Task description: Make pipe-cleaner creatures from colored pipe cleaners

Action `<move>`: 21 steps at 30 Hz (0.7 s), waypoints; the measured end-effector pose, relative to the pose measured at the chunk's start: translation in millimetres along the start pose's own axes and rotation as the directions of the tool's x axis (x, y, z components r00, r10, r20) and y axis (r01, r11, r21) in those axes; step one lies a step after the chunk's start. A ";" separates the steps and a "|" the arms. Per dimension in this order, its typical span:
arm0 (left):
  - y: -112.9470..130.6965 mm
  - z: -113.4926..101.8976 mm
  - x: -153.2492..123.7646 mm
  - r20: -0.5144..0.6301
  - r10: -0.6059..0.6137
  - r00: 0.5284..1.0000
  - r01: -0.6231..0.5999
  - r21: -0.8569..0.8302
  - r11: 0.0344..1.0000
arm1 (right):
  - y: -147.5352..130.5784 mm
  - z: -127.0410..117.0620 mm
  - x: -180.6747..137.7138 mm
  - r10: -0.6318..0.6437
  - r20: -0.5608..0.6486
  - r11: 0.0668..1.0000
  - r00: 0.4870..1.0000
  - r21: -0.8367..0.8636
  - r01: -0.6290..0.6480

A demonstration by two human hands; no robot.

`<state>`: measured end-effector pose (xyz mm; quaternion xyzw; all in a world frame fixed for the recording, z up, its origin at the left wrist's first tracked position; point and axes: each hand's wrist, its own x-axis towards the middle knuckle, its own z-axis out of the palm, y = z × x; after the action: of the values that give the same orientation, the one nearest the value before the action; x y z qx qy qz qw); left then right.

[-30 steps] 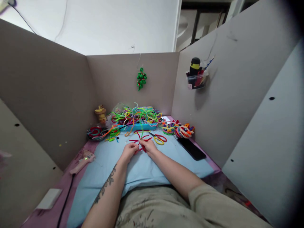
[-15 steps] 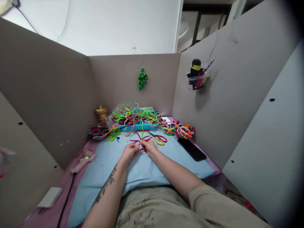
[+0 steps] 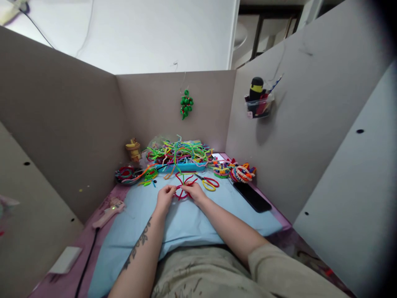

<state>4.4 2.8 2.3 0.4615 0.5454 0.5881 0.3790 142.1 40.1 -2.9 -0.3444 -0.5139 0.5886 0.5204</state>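
Between my hands is a red pipe-cleaner piece [image 3: 180, 198] shaped like a ring with several spokes sticking out. My left hand [image 3: 165, 198] is closed in a pinch at the ring's left side. On the other side my right hand [image 3: 195, 192] pinches the same piece, its fingers hiding part of it. A green pipe cleaner [image 3: 182, 178] rises from near the right fingertips towards the pile behind. Just beyond my right hand, scissors [image 3: 209, 183] with red and yellow handles lie on the blue cloth [image 3: 198, 223].
A blue tray [image 3: 181, 167] heaped with colourful pipe cleaners stands at the back. Woven rings [image 3: 240, 173] and a black phone [image 3: 252, 197] lie on the right. To the left are a dark bowl [image 3: 127, 181], a pink glue gun [image 3: 108, 213] with its cord, and a white box [image 3: 65, 260].
My left hand has shifted slightly left and up, away from my right hand. More of the red ring now shows between them. The green pipe cleaner leans further left.
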 end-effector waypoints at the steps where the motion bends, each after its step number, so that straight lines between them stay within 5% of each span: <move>1: -0.7 0.0 -0.2 -0.007 -0.006 1.000 0.006 0.015 1.000 | 0.1 -0.1 0.1 0.007 -0.004 1.000 1.000 0.001 -0.007; 21: -5.6 -5.5 0.7 0.015 0.108 0.994 -0.107 0.350 0.931 | 2.9 -3.8 3.6 0.075 -0.099 0.997 0.992 0.018 -0.074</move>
<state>-1.3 2.5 -3.0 0.5494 0.6162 0.5025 0.2568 144.1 44.8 -6.1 -0.3886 -0.4700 0.5932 0.5256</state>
